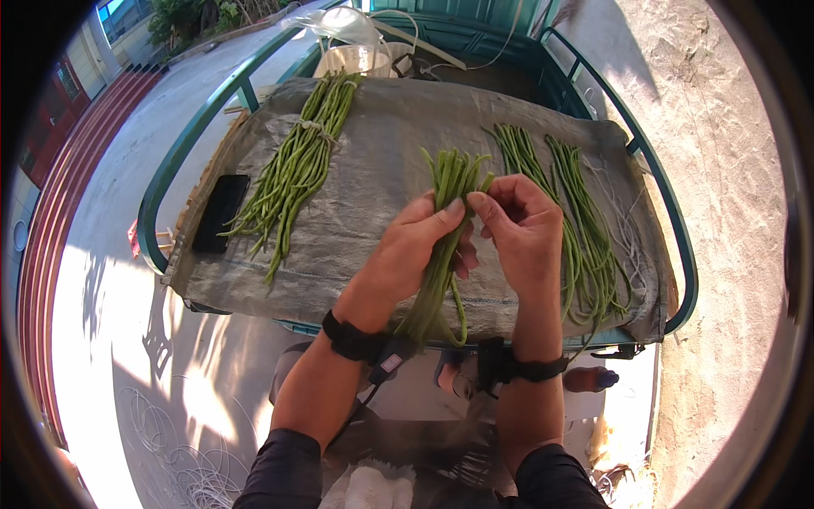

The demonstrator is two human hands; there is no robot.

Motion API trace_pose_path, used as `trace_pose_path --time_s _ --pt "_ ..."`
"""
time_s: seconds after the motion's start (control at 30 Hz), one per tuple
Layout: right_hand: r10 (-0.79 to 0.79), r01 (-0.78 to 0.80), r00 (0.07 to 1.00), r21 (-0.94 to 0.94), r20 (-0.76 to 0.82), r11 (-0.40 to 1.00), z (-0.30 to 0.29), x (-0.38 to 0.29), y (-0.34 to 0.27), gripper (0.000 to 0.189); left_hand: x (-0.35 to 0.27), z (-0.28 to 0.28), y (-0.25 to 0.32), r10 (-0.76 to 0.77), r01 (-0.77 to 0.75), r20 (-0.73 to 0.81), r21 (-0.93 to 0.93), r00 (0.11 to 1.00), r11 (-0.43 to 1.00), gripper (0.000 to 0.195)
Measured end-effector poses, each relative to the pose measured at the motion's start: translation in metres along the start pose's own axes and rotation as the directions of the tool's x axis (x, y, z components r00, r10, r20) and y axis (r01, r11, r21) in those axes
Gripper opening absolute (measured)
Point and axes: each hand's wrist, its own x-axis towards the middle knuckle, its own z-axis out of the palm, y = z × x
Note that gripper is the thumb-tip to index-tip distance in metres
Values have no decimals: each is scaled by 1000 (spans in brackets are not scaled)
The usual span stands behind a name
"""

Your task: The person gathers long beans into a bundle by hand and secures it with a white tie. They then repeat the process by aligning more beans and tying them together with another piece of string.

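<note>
My left hand [416, 245] is closed round a bunch of long green beans [453, 175] over the middle of the cloth-covered cart bed. My right hand [521, 223] is at the bunch's upper right, thumb and forefinger pinched at a bean near its top end. The lower ends hang towards me, past the cloth's near edge. Left of my hands lie bundles of long beans [305, 153] bound with a pale tie. On the right, two loose groups of long beans [531, 159] [575, 191] lie side by side, near thin white strings [626, 235].
A black smartphone [220, 213] lies at the left on the grey woven cloth [394, 127]. Green metal rails [191, 140] flank the cart. Behind the cloth stands a pale bucket [356, 60] with clear plastic. Below are a bottle [588, 379] and tangled white strings [203, 474].
</note>
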Motion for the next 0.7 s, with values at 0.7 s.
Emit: trace_pose_path --time_s 0.7 --pt "141 -149 988 165 57 975 -9 3 6 25 2 -4 0 -82 72 173 63 982 995 23"
